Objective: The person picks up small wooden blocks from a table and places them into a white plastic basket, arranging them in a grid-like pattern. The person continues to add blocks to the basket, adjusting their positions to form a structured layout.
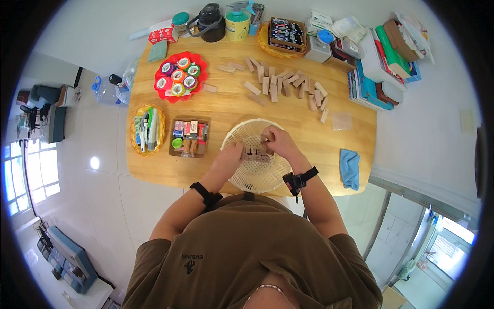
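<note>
A cream plastic openwork basket [257, 181] lies on the table in front of my body. Inside it, small wooden blocks [254, 155] are lined up in short rows. My left hand [230, 156] grips the left end of these rows, its fingertips partly hidden. My right hand [281, 142] reaches in from the other side, thumb and fingers pinched on a wooden block [269, 150] at the right end; the fingers cover most of it. Beyond the basket, several loose wooden blocks [273, 89] are scattered, some upright and some flat.
Left of the basket stand a cardboard box of small items [189, 153] and a wicker basket with pens [135, 145]. A red scalloped tray [160, 90] holds tape rolls. A blue cloth [349, 169] lies right. A black jug [211, 27] and a box of batteries [286, 34] line the back.
</note>
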`<state>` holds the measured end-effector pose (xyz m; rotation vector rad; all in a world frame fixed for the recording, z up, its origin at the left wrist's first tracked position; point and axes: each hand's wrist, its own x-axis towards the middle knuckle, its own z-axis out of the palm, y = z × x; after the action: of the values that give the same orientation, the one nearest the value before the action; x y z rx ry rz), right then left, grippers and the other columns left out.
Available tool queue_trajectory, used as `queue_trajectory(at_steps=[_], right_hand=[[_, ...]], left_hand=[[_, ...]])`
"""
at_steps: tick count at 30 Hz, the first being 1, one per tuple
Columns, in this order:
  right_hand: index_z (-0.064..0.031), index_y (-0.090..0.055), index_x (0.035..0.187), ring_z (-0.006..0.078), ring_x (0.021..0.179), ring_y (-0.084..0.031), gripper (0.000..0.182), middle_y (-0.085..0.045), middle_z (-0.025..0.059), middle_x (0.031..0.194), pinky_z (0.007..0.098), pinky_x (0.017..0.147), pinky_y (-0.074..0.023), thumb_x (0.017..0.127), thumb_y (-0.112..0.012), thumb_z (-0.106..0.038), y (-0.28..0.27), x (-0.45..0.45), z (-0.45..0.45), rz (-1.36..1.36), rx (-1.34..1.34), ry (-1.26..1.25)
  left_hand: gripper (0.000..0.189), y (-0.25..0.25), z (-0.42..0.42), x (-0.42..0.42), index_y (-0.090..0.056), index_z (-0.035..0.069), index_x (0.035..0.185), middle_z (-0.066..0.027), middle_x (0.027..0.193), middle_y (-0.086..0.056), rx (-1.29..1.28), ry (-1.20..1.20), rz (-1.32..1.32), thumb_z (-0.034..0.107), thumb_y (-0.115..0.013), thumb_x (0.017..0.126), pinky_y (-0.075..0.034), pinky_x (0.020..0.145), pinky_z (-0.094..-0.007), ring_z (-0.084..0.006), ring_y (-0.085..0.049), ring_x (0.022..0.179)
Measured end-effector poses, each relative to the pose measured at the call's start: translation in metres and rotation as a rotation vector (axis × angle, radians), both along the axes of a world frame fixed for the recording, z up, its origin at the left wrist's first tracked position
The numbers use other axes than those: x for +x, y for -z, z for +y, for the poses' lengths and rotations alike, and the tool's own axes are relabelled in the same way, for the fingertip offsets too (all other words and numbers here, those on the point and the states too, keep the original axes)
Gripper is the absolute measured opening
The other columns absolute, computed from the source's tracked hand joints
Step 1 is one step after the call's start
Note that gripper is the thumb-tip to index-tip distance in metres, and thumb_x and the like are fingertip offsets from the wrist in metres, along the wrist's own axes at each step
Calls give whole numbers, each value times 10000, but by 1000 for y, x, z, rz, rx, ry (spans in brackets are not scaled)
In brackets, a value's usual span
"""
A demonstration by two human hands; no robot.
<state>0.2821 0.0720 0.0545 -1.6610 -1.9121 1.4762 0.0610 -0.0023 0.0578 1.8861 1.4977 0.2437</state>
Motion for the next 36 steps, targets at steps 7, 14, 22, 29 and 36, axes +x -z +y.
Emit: queue_trajectory(at_steps=[7,14,22,29,36], right_hand=[[-49,-585,957,243,731,-616,282,-623,116,809,348,654,-497,724,-729,-116,15,-15,4,-1,75,-93],[-36,-588,959,273,822,-618,274,-644,132,887,364,723,-490,727,-713,-111,41,-22,9,39,20,-195],[-53,-648,1021,252,837,-640,269,-673,131,922,337,752,-505,758,-597,-75,34,-27,16,86,-198,-131],[-28,-651,1033,178,863,-645,255,-694,83,953,308,780,-506,796,-607,-111,35,-27,19,187,-290,-93],[-12,-646,1035,178,885,-645,248,-693,80,967,309,804,-501,816,-637,-128,48,-23,18,290,-323,-81]], left_hand=[[360,-4,-2,1,-484,19,1117,-220,1014,-587,8,-46,-39,43,-632,790,-505,806,-472,-406,-597,964],[494,-1,-3,1,-453,-8,1229,-232,1050,-588,8,-51,-12,48,-646,778,-509,811,-465,-407,-601,976],[599,-2,-4,3,-435,-5,1283,-221,1082,-591,-43,-45,34,89,-708,759,-508,816,-453,-392,-609,977],[643,2,-7,2,-409,-3,1323,-209,1091,-578,-11,-60,19,139,-699,767,-503,825,-456,-384,-591,1009],[733,-2,-6,5,-341,3,1379,-210,1099,-583,-47,-63,16,147,-718,767,-490,853,-461,-388,-582,1023]])
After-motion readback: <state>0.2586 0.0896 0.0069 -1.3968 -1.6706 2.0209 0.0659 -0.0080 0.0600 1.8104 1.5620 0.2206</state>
